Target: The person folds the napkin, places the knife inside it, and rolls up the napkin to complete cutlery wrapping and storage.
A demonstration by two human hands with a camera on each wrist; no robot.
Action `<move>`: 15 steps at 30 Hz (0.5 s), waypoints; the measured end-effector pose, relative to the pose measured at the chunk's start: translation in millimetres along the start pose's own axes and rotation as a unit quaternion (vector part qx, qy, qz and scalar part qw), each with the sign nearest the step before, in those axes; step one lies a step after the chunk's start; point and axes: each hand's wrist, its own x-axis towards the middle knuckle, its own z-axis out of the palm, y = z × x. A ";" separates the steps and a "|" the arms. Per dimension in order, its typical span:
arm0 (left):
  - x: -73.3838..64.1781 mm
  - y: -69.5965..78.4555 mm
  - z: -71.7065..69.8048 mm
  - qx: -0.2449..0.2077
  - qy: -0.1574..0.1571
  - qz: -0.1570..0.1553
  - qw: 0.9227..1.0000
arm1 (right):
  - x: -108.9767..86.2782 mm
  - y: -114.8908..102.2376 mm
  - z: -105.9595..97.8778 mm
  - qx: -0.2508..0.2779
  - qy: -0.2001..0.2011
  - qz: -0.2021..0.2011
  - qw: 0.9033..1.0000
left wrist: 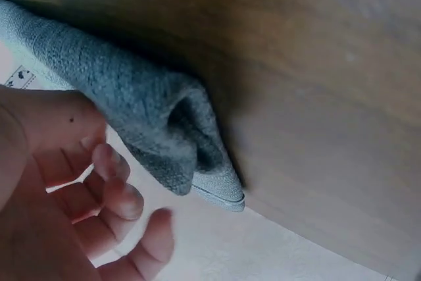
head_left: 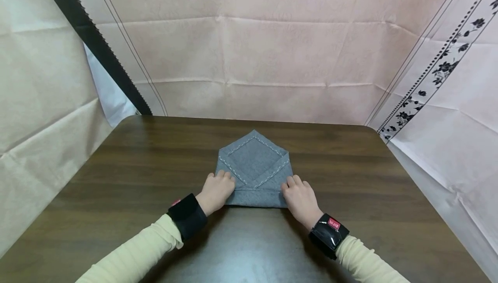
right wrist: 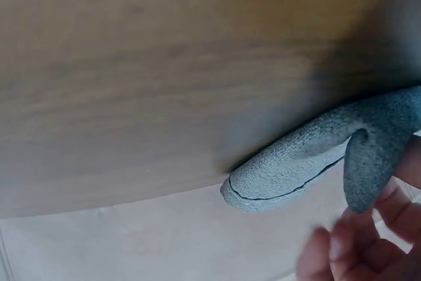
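Note:
A grey-blue cloth (head_left: pixel 254 155) with white dashed stitching lies folded on the table, its far end coming to a point and a folded band along its near edge. At its near left corner my left hand (head_left: pixel 217 191) grips the folded edge. My right hand (head_left: pixel 301 201) grips the opposite near corner. The left wrist view shows the cloth's rolled side (left wrist: pixel 112 80) with an open fold at its end, beside curled fingers (left wrist: pixel 122 195). In the right wrist view, a small flap (right wrist: pixel 368 172) of cloth sits at the fingertips; the right thumb is mostly hidden.
The brown wooden table (head_left: pixel 136 175) has rounded far corners. Pale creased sheets (head_left: pixel 272 54) hang behind it and on both sides, one with a black floral border (head_left: pixel 443 73). A dark strip (head_left: pixel 105 54) slants down at the back left.

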 end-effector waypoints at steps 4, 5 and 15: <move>-2.5 -1.2 0.5 -0.006 0.013 0.021 1.000 | 0.5 -0.5 3.0 -0.010 0.011 -0.020 1.000; -3.7 -1.9 0.8 -0.008 0.017 0.029 0.999 | 0.6 -0.3 3.3 -0.012 0.009 -0.023 1.000; -29.7 -10.5 -8.4 -0.085 -0.029 0.100 0.991 | -5.7 16.1 2.1 0.033 -0.014 -0.076 0.996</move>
